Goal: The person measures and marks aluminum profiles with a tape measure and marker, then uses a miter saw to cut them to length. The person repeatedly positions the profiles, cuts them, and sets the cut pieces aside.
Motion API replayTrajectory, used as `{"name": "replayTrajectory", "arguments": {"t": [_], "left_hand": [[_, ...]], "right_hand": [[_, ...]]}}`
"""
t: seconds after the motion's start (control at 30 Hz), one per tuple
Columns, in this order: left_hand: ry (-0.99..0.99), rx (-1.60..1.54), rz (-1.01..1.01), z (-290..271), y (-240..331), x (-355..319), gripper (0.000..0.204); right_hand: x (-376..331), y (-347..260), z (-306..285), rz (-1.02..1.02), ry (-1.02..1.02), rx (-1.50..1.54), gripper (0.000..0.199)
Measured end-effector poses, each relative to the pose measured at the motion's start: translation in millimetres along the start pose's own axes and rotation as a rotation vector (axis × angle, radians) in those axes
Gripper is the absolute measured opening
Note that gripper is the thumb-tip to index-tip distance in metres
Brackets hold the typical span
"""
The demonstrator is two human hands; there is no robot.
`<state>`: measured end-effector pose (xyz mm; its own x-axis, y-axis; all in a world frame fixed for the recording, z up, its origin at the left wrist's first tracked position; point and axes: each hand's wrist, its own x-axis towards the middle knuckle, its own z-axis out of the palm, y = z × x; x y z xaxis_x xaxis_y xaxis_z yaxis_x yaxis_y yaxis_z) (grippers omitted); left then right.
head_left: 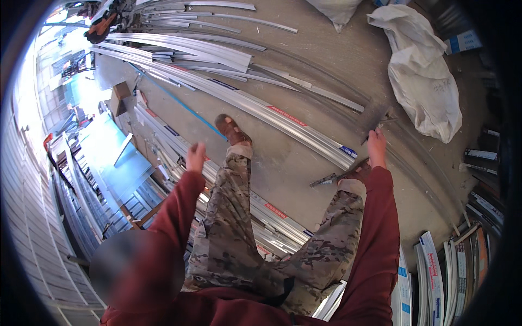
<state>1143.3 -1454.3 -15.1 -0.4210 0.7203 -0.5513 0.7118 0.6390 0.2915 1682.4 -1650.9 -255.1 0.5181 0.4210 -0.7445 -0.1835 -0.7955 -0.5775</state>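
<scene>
My right hand (376, 145) is closed around a thin tool with a dark, fuzzy, roller-shaped head (373, 115); its exact kind is blurred. Below it lie my right boot and the ends of long silver metal profiles (283, 122) bearing red and blue labels. My left hand (196, 157) hovers with curled fingers, nothing visible in them, left of my knee. Under that hand runs a second bundle of labelled profiles (276, 216), partly hidden by my legs. A dark, narrow metal piece (323, 180) sits by my right boot.
More loose profiles (201, 49) spread across the floor at the upper left. A white sack (421, 70) lies at the upper right. Upright profiles (429, 271) crowd the lower right. A blue strip (176, 100) reaches my left boot. Bluish sheets (117, 155) stand at left.
</scene>
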Motion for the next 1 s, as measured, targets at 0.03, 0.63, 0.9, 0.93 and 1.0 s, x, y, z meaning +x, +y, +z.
{"name": "replayTrajectory", "arguments": {"t": [0.03, 0.63, 0.9, 0.93, 1.0], "left_hand": [[-0.098, -0.29, 0.009, -5.6, -28.7, 74.1, 0.07], [-0.49, -0.926, -0.071, 99.7, 207.5, 301.9, 0.062], [-0.582, -0.968, -0.049, 123.1, 195.8, 326.8, 0.057], [-0.592, -0.968, -0.054, 126.7, 192.5, 333.0, 0.056], [-0.6, -0.975, -0.056, 131.8, 191.6, 333.8, 0.055]], "right_hand": [[0.1, -14.6, 16.7, -0.025, -0.024, -0.025, 0.058], [-25.8, -165.8, 221.9, -0.058, 0.005, -0.152, 0.048], [-48.0, -213.5, 259.9, -0.021, -0.092, -0.016, 0.043], [-46.9, -214.0, 260.6, -0.01, -0.107, -0.014, 0.043], [-39.4, -206.6, 260.9, 0.012, -0.116, -0.061, 0.043]]}}
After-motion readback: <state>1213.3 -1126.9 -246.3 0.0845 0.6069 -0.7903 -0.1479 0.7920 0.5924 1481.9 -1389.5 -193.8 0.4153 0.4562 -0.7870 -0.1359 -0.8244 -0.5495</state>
